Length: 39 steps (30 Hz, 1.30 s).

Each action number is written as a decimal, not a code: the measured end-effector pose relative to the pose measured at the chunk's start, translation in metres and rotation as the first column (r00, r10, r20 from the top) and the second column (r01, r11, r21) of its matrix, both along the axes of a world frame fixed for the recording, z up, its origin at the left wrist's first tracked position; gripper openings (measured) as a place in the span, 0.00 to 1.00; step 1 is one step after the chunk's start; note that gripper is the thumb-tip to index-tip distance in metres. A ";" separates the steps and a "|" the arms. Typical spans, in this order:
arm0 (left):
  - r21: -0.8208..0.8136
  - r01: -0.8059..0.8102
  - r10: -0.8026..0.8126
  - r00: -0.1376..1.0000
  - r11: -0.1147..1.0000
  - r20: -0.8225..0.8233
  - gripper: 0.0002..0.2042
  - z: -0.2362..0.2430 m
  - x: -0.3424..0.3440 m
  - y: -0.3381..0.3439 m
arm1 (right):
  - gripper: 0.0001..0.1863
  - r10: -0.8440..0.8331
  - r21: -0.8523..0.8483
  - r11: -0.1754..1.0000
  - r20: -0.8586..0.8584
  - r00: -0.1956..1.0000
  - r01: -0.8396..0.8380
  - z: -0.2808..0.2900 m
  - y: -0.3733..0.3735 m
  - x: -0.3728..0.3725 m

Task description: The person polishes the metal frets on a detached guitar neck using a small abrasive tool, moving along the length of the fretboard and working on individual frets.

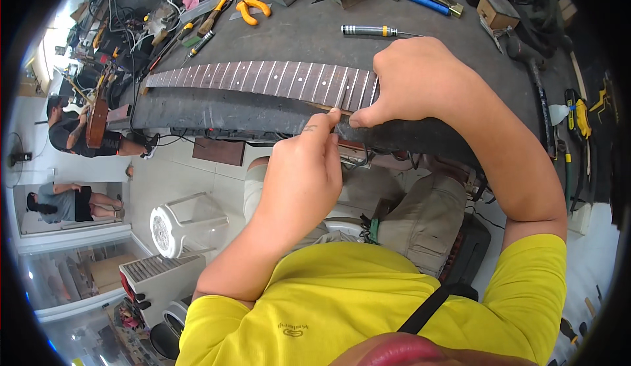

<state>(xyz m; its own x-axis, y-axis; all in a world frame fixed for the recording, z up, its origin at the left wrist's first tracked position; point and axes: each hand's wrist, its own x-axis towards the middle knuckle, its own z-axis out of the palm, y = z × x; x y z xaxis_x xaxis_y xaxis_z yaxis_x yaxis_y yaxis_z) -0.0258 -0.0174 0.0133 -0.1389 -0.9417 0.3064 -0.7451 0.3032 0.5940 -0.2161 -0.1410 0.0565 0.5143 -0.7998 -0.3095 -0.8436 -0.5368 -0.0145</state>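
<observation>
A dark fretboard (276,80) with pale frets and dot inlays lies along a black padded support (217,113) on the bench. My right hand (420,83) grips the fretboard's right end, fingers over the far side and thumb on the near edge. My left hand (305,162) is closed at the near edge, just left of my right thumb, its index fingertip at a fret; what it pinches, if anything, is hidden. A screwdriver (361,30) with a striped handle lies beyond my right hand.
Orange pliers (256,7), a blue-handled hammer (427,3), a wooden block (496,14) and several tools fill the bench edges. Below are a white stool (177,221) and brown board (218,151). A co-worker (72,129) with a guitar and another person (66,198) are at the left.
</observation>
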 end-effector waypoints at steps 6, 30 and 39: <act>-0.026 0.015 -0.013 0.998 1.000 0.069 0.13 0.001 -0.006 -0.039 | 0.43 0.003 0.005 1.000 0.004 1.000 -0.003 0.004 -0.001 0.000; -0.013 0.056 -0.055 0.998 0.998 0.043 0.13 -0.005 -0.001 -0.009 | 0.41 0.000 -0.041 0.999 0.066 0.998 0.003 -0.006 -0.002 -0.009; -0.078 0.045 -0.048 0.998 0.996 -0.037 0.14 -0.016 0.004 -0.009 | 0.41 0.004 -0.045 0.999 0.023 1.000 -0.003 -0.001 -0.001 -0.003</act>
